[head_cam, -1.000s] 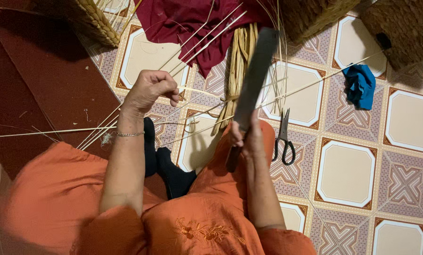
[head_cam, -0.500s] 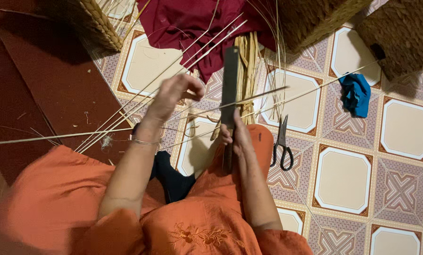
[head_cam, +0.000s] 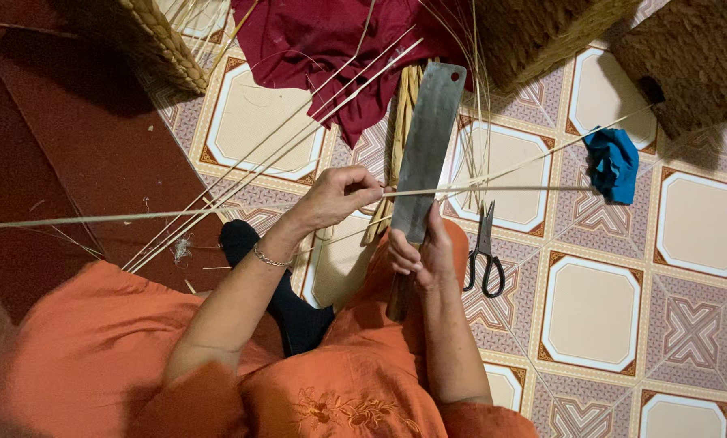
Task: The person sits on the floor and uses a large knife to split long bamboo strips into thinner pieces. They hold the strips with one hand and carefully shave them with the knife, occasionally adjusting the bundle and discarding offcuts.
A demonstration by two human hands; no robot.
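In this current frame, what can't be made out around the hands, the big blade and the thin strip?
- Blade handle: mostly hidden under the right hand, head view.
- Thin strip: its left end runs off the frame's left edge.
- Left hand: the fingers curl over the strip, hiding the pinch.
- Woven baskets: cut off by the top edge.
- Scissors: blade tips too small to tell.

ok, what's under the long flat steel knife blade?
Under the long flat steel knife blade lies a bundle of tan reed strips on the patterned tile floor. A thin pale reed crosses it, whether over or under is unclear. The bundle's middle is covered.
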